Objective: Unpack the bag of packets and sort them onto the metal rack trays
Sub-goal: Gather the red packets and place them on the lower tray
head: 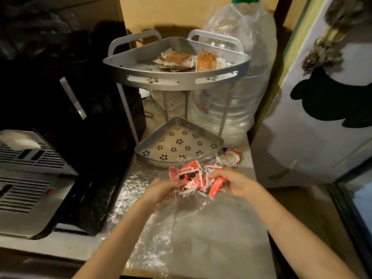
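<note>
Both hands, left (163,189) and right (234,183), clamp the clear bag of red packets (196,178) | just before bare lower tray (177,143) | brown packets (181,60) fill upper tray (141,65).

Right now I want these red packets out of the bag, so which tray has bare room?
The lower tray is bare across its whole floor. The upper tray is free on its left half; brown packets crowd its right. Both hands hold the red packets just before the lower tray.
</note>
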`<control>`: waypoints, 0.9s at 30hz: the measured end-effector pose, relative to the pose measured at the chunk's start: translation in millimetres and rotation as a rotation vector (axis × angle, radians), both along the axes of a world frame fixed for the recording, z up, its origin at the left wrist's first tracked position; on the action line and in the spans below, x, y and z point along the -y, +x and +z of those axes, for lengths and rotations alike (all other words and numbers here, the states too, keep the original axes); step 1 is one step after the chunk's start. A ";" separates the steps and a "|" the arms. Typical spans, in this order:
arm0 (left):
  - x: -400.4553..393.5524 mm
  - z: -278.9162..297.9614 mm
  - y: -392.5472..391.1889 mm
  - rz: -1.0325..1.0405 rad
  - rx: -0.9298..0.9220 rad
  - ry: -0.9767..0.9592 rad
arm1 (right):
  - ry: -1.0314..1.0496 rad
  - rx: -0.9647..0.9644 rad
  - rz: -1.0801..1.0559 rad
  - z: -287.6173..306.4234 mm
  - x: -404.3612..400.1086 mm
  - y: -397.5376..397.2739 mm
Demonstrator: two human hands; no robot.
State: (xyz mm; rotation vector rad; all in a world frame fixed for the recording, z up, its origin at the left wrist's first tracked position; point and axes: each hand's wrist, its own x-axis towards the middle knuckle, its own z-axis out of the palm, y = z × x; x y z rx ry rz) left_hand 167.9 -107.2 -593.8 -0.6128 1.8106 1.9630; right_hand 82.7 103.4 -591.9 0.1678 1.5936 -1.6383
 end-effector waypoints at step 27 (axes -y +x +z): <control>20.1 179.1 -40.9 0.169 -1.389 -0.669 | -0.178 -1.212 -0.361 157.1 40.2 -6.5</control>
